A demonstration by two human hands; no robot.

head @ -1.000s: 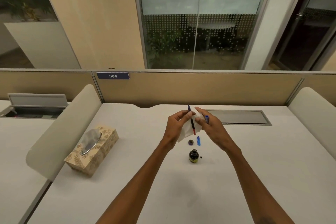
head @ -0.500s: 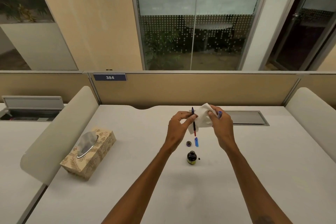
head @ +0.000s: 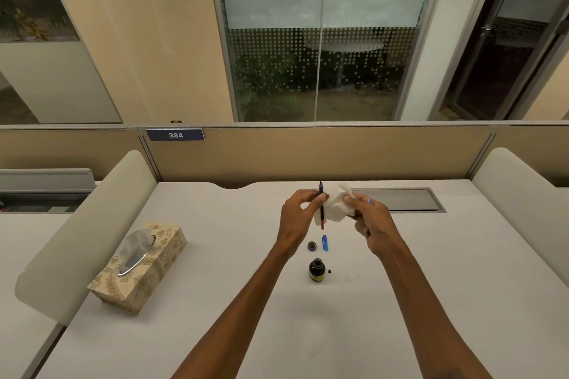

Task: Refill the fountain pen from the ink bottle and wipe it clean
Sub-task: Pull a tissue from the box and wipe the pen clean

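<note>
Just above the middle of the frame, the left hand (head: pixel 296 216) holds the fountain pen (head: pixel 321 209) upright over the white bench (head: pixel 215 301), its thumb and fingers (head: pixel 318 197) pinching the dark upper part of the pen while the red lower end hangs free beneath. Just to the right, the right hand (head: pixel 374 226) has its fingers (head: pixel 349 197) curled round a crumpled white tissue (head: pixel 334 212), which lies against the right side of the pen. A small blue piece (head: pixel 369 201) shows between the fingers of the right hand; what it is cannot be told. Below the hands, near the centre of the frame, the open ink bottle (head: pixel 316 270) stands upright on the bench, with a tiny black speck (head: pixel 329 271) just right of it. Between the bottle and the hands lie the round bottle cap (head: pixel 312 245) and, just beside it to the right, a blue pen part (head: pixel 324 243). At the lower left sits a patterned tissue box (head: pixel 138 264) with a tissue poking from its slot. A grey hatch (head: pixel 406 200) is set into the bench behind the right hand.
</note>
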